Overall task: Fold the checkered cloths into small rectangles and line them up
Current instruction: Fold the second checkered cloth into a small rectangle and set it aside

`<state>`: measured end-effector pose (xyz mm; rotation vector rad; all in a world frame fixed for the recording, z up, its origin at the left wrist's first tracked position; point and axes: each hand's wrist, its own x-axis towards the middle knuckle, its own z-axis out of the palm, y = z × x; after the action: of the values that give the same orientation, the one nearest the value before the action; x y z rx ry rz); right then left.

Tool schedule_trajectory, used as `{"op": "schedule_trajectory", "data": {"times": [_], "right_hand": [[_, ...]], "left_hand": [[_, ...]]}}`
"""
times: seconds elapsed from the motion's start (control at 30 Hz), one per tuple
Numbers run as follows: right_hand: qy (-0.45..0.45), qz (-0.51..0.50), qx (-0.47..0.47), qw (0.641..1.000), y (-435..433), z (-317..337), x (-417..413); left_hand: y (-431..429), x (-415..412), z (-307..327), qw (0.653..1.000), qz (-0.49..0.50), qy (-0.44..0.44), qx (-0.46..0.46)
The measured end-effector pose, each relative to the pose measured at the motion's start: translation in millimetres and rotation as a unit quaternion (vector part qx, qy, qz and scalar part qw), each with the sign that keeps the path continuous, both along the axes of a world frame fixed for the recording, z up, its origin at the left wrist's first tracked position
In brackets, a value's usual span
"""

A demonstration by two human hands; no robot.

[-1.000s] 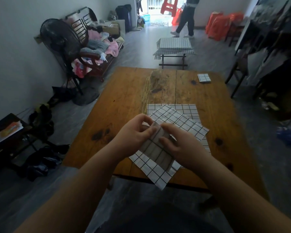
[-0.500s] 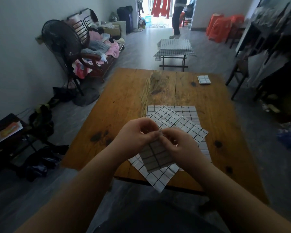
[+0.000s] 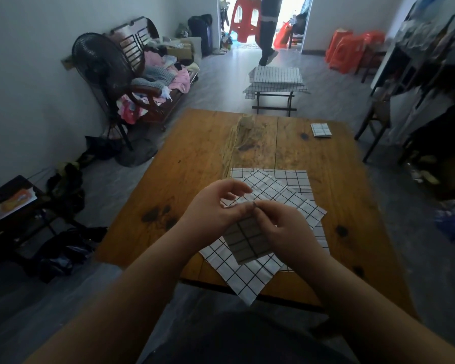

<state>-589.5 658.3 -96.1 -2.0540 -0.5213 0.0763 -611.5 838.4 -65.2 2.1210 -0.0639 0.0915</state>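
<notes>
A small folded checkered cloth (image 3: 247,240) hangs upright above the near edge of the wooden table (image 3: 195,158). My left hand (image 3: 216,206) and my right hand (image 3: 279,224) pinch its top edge together, fingertips meeting. Under it lies a pile of flat checkered cloths (image 3: 286,190), one corner drooping over the table's front edge. One finished folded cloth (image 3: 321,130) sits at the far right of the table.
A small folding table (image 3: 275,80) covered with checkered cloth stands beyond the wooden table. A standing fan (image 3: 100,64) and a bench with clothes (image 3: 158,77) are on the left. A person (image 3: 268,27) walks at the doorway. Chairs and clutter stand at the right.
The held cloth went from a longer strip to a shorter, narrower rectangle. My hands rose a little and came together at its top edge. The person in the back walked toward the doorway.
</notes>
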Motion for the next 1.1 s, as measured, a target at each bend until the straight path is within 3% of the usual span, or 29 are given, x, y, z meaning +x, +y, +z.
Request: {"op": "schedule_trajectory", "data": {"times": [0.3, 0.53, 0.83, 1.1], "right_hand": [[0.021, 0.035, -0.024, 0.999, 0.3, 5.5, 0.2], [0.035, -0.025, 0.003, 0.999, -3.2, 0.1, 5.1], [0.058, -0.032, 0.03, 0.997, 2.1, 0.9, 3.7], [0.075, -0.04, 0.044, 0.995, 4.3, 3.8, 3.2]], "left_hand": [[2.4, -0.8, 2.8, 1.0, 0.003, 0.009, -0.001], [12.4, -4.4, -1.5, 0.999, -0.01, 0.049, 0.02], [8.4, -5.6, -6.6, 0.999, 0.025, 0.026, 0.026], [12.1, -6.6, -9.3, 0.996, 0.039, 0.065, -0.052]]}}
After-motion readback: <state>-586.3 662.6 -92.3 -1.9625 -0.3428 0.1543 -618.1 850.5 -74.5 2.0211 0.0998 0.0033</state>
